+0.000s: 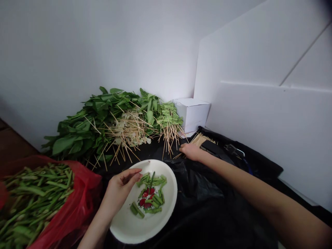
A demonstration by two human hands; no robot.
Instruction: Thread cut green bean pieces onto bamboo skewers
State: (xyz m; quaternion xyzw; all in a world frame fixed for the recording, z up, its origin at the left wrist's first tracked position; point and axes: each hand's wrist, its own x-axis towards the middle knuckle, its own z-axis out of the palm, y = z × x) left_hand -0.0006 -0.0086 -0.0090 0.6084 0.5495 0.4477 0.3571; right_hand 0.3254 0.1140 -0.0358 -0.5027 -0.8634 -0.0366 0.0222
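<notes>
Viewing the work area from above, 2 hands are seen over a black plastic sheet (204, 197). The left hand (119, 188) is held over the 9 o'clock side of a white plate (166, 221). Its thumb and fingers are brought close together, but whether a thin piece is pinched between them cannot be told. Cut green stem pieces (153, 204) and red pieces (146, 199) are laid at the centre of the plate, with 1 stem piece standing up among them.

The right hand (191, 152) is placed at 2 o'clock from the plate, its fingers lying together and slightly curled. Its fingertips (181, 147) are set beside loose wooden skewers (199, 140), and no grip on them can be confirmed. A black handheld device (211, 147) is laid just beyond that hand.

At 9 o'clock from the plate, a red plastic bag (86, 183) is filled with more green stem pieces (36, 197). At 12 o'clock, skewered leafy greens (77, 138) and skewered stem pieces (168, 119) are heaped against a white wall (77, 45). A white cardboard box (192, 114) is set in the corner at 1 o'clock. A brown floor (12, 145) is exposed at 10 o'clock.
</notes>
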